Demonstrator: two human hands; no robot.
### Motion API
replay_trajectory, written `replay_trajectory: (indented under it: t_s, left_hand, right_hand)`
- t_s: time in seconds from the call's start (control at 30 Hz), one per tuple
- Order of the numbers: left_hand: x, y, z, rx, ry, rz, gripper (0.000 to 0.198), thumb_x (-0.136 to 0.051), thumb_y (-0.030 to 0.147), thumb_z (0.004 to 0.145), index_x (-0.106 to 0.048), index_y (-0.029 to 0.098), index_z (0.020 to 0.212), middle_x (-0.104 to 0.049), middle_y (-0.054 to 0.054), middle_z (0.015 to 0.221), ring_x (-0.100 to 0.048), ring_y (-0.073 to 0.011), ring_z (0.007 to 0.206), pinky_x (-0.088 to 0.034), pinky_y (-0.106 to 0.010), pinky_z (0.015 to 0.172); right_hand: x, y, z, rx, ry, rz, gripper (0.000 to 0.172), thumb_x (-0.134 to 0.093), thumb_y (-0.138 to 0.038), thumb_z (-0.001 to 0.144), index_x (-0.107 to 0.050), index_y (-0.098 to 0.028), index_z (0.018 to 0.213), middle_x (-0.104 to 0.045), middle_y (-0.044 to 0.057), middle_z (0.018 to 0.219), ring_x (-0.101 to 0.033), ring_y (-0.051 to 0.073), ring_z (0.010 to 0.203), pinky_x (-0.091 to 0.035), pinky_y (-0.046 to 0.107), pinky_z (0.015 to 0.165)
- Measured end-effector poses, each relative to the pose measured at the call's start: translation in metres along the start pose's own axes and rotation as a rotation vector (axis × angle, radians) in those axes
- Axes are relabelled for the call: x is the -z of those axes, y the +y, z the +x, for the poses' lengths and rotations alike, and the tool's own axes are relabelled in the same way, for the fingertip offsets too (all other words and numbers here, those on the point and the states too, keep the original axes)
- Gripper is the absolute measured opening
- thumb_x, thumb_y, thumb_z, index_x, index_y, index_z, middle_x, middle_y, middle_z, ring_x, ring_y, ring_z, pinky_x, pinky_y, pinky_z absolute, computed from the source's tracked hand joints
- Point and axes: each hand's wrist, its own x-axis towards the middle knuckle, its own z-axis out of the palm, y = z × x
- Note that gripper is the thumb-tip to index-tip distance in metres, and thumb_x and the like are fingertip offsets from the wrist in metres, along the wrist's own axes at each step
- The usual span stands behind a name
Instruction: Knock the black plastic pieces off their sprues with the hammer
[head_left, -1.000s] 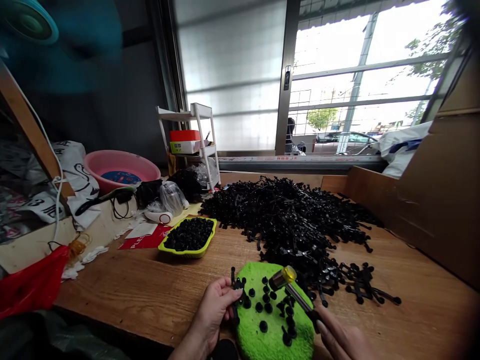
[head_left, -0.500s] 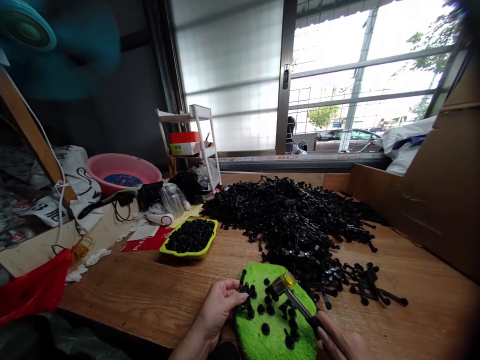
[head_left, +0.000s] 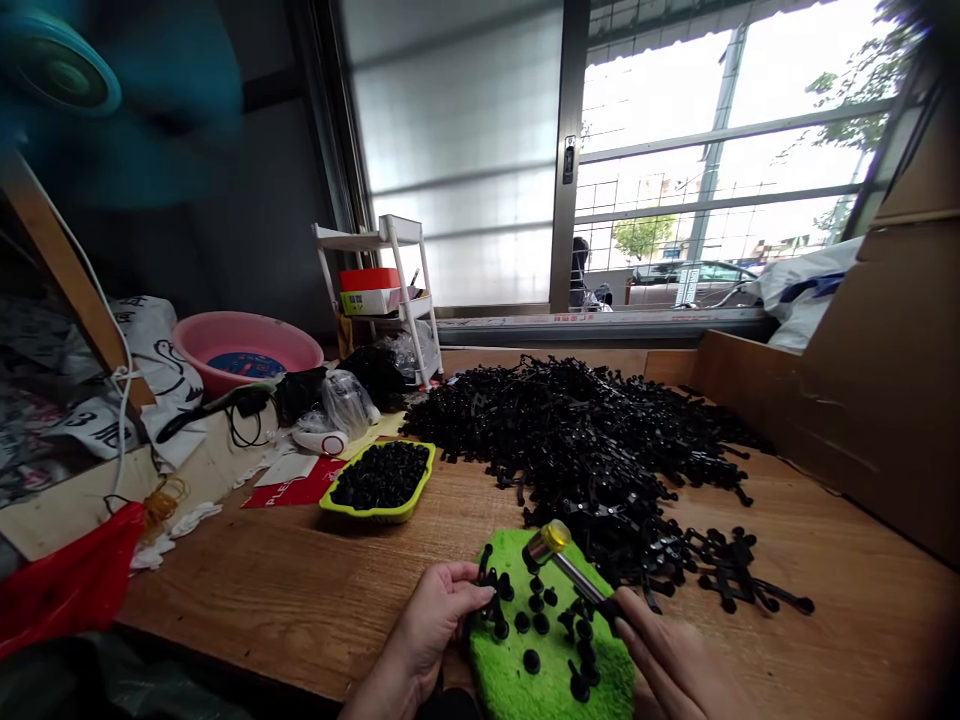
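Note:
A bright green fuzzy pad (head_left: 551, 675) lies at the near edge of the wooden table (head_left: 300, 580), with several small black plastic caps on it. My left hand (head_left: 431, 625) pinches a black plastic part (head_left: 491, 595) at the pad's left edge. My right hand (head_left: 675, 665) grips the handle of a small hammer (head_left: 562, 560) with a yellow head, raised just above the pad near the part. A big heap of black plastic parts (head_left: 585, 440) covers the table behind the pad.
A yellow-green tray (head_left: 379, 480) of black caps sits left of the heap. Further left are a pink basin (head_left: 244, 345), bags, a white rack (head_left: 386, 285) and a red bag (head_left: 67, 580). Cardboard walls (head_left: 862, 400) close the right side. A window lies beyond.
The hammer head has moved left and slightly up, closer to the part in my left hand. My right hand has come further into view. My left hand stays at the pad's edge.

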Motion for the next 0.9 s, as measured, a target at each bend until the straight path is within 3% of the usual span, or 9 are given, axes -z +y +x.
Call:
replay_trajectory:
  t_s: [0.23, 0.43, 0.57, 0.67, 0.77, 0.9]
  left_hand:
    - [-0.005, 0.003, -0.001, 0.017, 0.053, 0.021, 0.032, -0.075, 0.024, 0.053, -0.064, 0.009, 0.079, -0.067, -0.005, 0.062, -0.059, -0.0127, 0.053, -0.043, -0.021, 0.051]
    - [-0.002, 0.000, 0.001, 0.017, 0.062, 0.040, 0.031, -0.074, 0.022, 0.054, -0.062, 0.010, 0.079, -0.067, -0.003, 0.060, -0.058, -0.0118, 0.053, -0.042, -0.021, 0.051]
    - [-0.004, 0.001, -0.001, 0.011, 0.099, 0.030, 0.032, -0.075, 0.021, 0.052, -0.060, 0.011, 0.079, -0.067, -0.003, 0.061, -0.059, -0.0125, 0.054, -0.043, -0.021, 0.052]
    - [-0.005, 0.003, -0.002, 0.024, 0.105, 0.065, 0.031, -0.075, 0.022, 0.052, -0.061, 0.011, 0.077, -0.068, -0.004, 0.063, -0.059, -0.0126, 0.054, -0.042, -0.020, 0.049]
    - [-0.004, 0.003, 0.001, 0.026, 0.083, 0.108, 0.030, -0.075, 0.023, 0.052, -0.062, 0.010, 0.076, -0.065, -0.002, 0.056, -0.056, -0.0105, 0.047, -0.038, -0.018, 0.046]
    - [0.001, -0.002, 0.009, 0.024, 0.075, 0.090, 0.034, -0.078, 0.023, 0.047, -0.063, 0.010, 0.075, -0.066, -0.002, 0.056, -0.057, -0.0113, 0.050, -0.041, -0.021, 0.052]
  right_hand:
    - [-0.010, 0.003, 0.002, 0.048, -0.051, 0.006, 0.050, -0.022, -0.059, 0.087, -0.056, -0.023, 0.083, -0.067, 0.008, 0.092, -0.063, 0.023, 0.079, -0.040, 0.026, 0.045]
    - [-0.008, 0.003, 0.002, 0.060, -0.070, -0.022, 0.044, -0.022, -0.054, 0.090, -0.054, -0.023, 0.087, -0.066, 0.007, 0.090, -0.063, 0.023, 0.077, -0.040, 0.027, 0.049]
    - [-0.003, -0.004, 0.007, 0.082, -0.054, 0.057, 0.029, -0.025, -0.043, 0.093, -0.047, -0.024, 0.095, -0.063, 0.005, 0.084, -0.060, 0.020, 0.079, -0.040, 0.025, 0.051]
    - [-0.007, -0.005, 0.011, 0.120, -0.133, -0.029, 0.021, -0.023, -0.030, 0.093, -0.041, -0.022, 0.101, -0.057, 0.002, 0.072, -0.056, 0.018, 0.060, -0.036, 0.026, 0.048]
    - [-0.011, -0.003, 0.014, 0.138, -0.235, -0.177, 0.017, -0.029, -0.025, 0.089, -0.046, -0.023, 0.090, -0.052, -0.001, 0.058, -0.050, 0.020, 0.047, -0.027, 0.028, 0.043]
    - [-0.013, -0.003, 0.017, 0.121, -0.235, -0.182, 0.021, -0.020, -0.027, 0.093, -0.041, -0.022, 0.093, -0.056, 0.001, 0.069, -0.055, 0.018, 0.058, -0.031, 0.026, 0.048]
